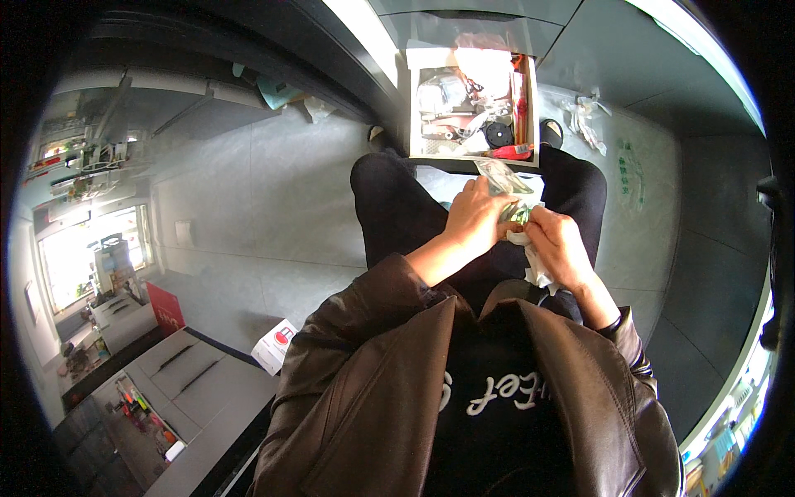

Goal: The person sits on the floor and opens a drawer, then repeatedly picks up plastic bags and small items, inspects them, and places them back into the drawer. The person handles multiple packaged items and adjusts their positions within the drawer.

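My left hand (pixel 474 217) and my right hand (pixel 560 243) meet over my lap, both closed. Between them is a small clear plastic bag (pixel 502 176) with something green and shiny (pixel 518 215) at its near end; I cannot make out what that is. The left fingers grip the bag from its left side. On the other side, the right thumb and fingertips pinch its near end, where a crumpled white wrapper or tissue (pixel 540 269) hangs down under the right hand. Just beyond the hands stands an open drawer (pixel 534 124) full of small household things.
Inside the drawer lie a black round disc (pixel 498 134), a red packet (pixel 511 152) and clear plastic packaging (pixel 443 91). Crumpled plastic bags (pixel 586 120) lie on the floor to the right. A white box (pixel 274 346) stands at the left, near a grey cabinet (pixel 186 377).
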Demonstrator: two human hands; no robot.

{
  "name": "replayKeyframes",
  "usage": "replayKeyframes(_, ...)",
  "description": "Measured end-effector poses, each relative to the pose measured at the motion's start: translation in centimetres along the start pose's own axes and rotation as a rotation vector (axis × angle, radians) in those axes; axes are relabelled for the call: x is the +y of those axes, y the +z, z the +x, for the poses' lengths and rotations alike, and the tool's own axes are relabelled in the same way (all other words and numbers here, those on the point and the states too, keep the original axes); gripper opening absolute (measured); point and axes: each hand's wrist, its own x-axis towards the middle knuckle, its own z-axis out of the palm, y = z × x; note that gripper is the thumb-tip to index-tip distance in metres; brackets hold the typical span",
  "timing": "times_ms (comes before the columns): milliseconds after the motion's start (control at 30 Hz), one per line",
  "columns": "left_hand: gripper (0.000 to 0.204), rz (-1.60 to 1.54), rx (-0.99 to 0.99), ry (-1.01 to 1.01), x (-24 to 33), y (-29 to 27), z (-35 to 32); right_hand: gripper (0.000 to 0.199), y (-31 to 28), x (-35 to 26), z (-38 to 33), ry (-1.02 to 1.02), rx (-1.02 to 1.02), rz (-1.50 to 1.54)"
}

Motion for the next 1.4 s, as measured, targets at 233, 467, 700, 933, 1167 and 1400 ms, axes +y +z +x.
replayKeyframes(233,0.066,-0.442,-0.012,0.126,-2.2,-1.6,0.7,0.016,-1.1,2.0,0.3,0.298,0.079,0.448)
replayKeyframes(467,0.047,-0.397,0.049,0.118,-2.1,-2.8,0.2,0.015,-0.9,1.2,0.6,0.179,-0.054,0.781)
replayKeyframes(700,0.012,-0.4,0.214,0.154,-1.8,-2.9,1.0,0.013,-1.9,1.6,0.3,0.161,-0.026,0.633)
replayKeyframes(933,0.013,-0.497,0.081,0.035,-1.2,-4.2,0.4,0.043,-2.1,3.2,1.8,0.214,0.004,0.281)
replayKeyframes(1167,0.009,-0.702,-0.232,0.148,-0.7,-5.7,-1.0,0.076,-3.4,2.8,3.5,0.089,-0.242,0.681)
replayKeyframes(1400,0.005,-0.711,-0.32,0.224,-0.5,-6.4,-0.7,0.071,-3.1,4.3,3.9,0.112,-0.386,0.744)
